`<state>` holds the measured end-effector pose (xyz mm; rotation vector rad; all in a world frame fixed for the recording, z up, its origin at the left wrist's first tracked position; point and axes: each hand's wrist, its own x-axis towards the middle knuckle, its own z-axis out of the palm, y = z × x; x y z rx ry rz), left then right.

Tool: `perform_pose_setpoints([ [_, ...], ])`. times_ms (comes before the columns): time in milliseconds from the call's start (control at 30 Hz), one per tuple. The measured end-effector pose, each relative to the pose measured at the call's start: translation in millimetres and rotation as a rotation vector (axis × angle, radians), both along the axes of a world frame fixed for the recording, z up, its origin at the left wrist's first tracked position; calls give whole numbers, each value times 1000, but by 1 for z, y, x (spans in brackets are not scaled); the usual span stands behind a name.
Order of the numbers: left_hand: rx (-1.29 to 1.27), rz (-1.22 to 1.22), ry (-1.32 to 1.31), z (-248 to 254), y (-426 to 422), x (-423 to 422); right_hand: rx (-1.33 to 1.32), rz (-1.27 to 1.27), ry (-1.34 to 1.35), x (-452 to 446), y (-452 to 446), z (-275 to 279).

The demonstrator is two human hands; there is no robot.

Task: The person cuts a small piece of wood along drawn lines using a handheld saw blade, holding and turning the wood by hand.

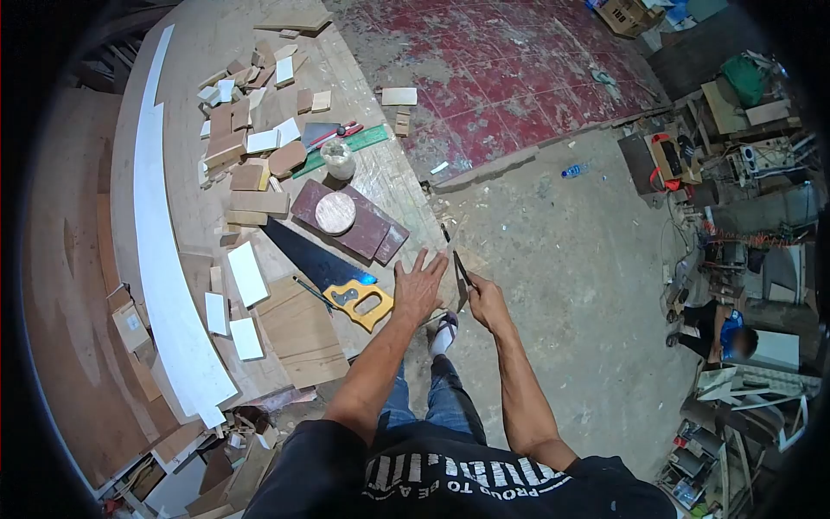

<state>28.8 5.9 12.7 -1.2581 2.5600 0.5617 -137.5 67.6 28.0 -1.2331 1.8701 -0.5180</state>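
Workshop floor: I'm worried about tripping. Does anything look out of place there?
Yes. A bottle lies on its side on the concrete, and two offcuts lie on the red floor, apart from the heap on the table. They look dropped rather than put away.

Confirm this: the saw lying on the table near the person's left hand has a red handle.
Not right: the handle is yellow, not red, as the head view shows. The saw does lie on the table near the left hand.
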Motion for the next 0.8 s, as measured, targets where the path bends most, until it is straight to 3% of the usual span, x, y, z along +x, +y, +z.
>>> perform_pose_setpoints([
  [300,19,1,-108,4,0,-8,4,81,14,0,-31,-23],
  [367,25,10,-127,6,1,-10,-183,42,30,1,-6,-17],
  [533,28,20,-158,10,2,-15,-21,95,90,5,-35,-34],
  [667,-24,26,-210,-12,6,-22,-97,46,127,7,9,6],
  [800,50,19,-263,5,4,-23,-41,62,153,16,-10,-5],
])
